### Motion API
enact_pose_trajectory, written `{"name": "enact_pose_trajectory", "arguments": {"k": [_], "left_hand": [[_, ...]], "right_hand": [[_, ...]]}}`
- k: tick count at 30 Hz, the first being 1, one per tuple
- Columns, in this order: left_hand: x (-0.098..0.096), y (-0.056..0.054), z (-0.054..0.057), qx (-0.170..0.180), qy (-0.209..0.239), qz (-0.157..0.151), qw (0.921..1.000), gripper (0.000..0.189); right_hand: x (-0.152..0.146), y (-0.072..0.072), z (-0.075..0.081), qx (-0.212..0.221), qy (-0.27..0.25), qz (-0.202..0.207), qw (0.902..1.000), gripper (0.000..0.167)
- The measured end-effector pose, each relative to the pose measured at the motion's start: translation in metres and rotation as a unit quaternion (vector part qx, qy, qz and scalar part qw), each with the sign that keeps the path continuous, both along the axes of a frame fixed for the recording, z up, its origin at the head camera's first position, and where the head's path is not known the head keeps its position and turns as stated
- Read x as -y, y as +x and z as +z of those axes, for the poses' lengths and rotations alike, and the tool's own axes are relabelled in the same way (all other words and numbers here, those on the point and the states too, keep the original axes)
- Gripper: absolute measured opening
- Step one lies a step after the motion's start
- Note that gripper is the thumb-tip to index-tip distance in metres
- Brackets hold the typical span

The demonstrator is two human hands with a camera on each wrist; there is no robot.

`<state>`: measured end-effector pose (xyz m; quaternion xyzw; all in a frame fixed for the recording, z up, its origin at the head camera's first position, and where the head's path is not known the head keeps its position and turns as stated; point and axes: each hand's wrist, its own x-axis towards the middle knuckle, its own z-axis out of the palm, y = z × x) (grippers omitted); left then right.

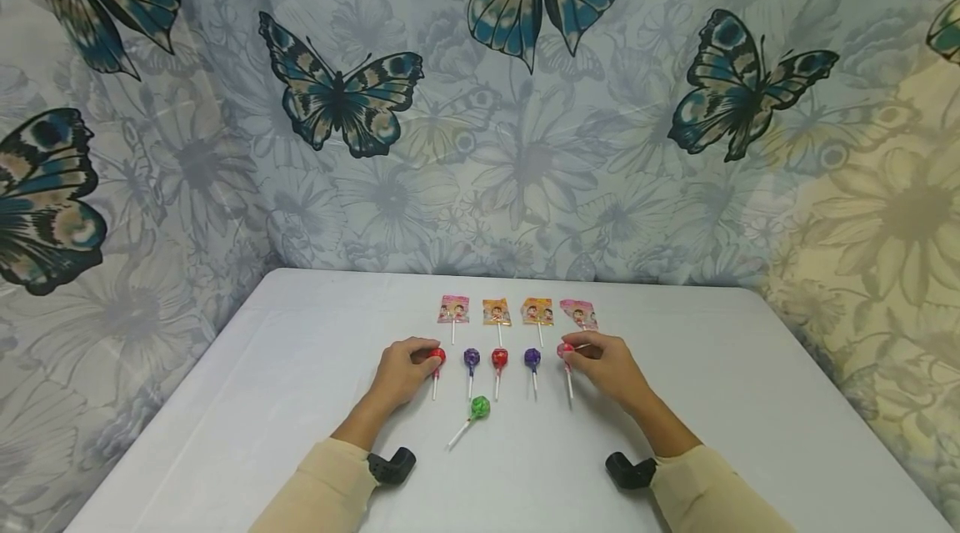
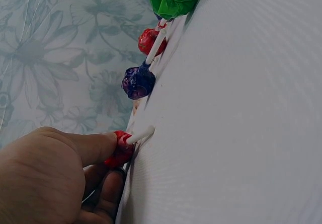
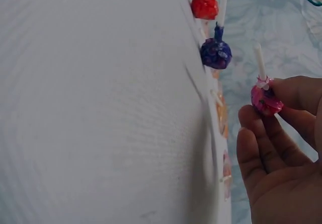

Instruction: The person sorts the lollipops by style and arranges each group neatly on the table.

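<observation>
My left hand [image 1: 402,369] pinches the wrapped head of a red lollipop [image 2: 121,151] at the left end of a row on the table. At the row's right end, my right hand [image 1: 606,362] holds a pink lollipop [image 3: 266,100] between thumb and fingers, its stick pointing toward me. Between the hands lie a purple lollipop [image 1: 471,358], a red lollipop [image 1: 499,359] and another purple lollipop [image 1: 532,359], heads away from me. A green lollipop [image 1: 480,408] lies nearer to me, its stick slanting down to the left.
Behind the row lie several flat-wrapped lollipops: a pink one [image 1: 453,309], an orange one [image 1: 497,312], another orange one [image 1: 537,311] and a tilted pink one [image 1: 580,314]. The white table [image 1: 225,416] meets a butterfly-patterned cloth backdrop [image 1: 525,158] at the back.
</observation>
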<state>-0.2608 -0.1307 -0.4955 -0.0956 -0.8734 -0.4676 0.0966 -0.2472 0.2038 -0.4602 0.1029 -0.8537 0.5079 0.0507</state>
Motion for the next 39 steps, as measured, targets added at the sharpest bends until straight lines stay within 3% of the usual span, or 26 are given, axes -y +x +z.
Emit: {"name": "enact_pose_trajectory", "arguments": {"k": [14, 28, 39], "left_hand": [[0.001, 0.002, 0.002, -0.004, 0.004, -0.002, 1.0000, 0.024], [0.001, 0.001, 0.000, -0.009, 0.008, -0.005, 0.9999, 0.024], [0.001, 0.000, -0.002, -0.017, 0.007, -0.009, 0.9998, 0.024]], "right_hand": [[0.002, -0.007, -0.008, 0.004, 0.054, -0.027, 0.9982, 0.021], [0.006, -0.013, -0.010, 0.021, 0.140, -0.055, 0.9885, 0.021], [0.006, -0.012, -0.009, 0.033, 0.139, -0.060, 0.9879, 0.026]]}}
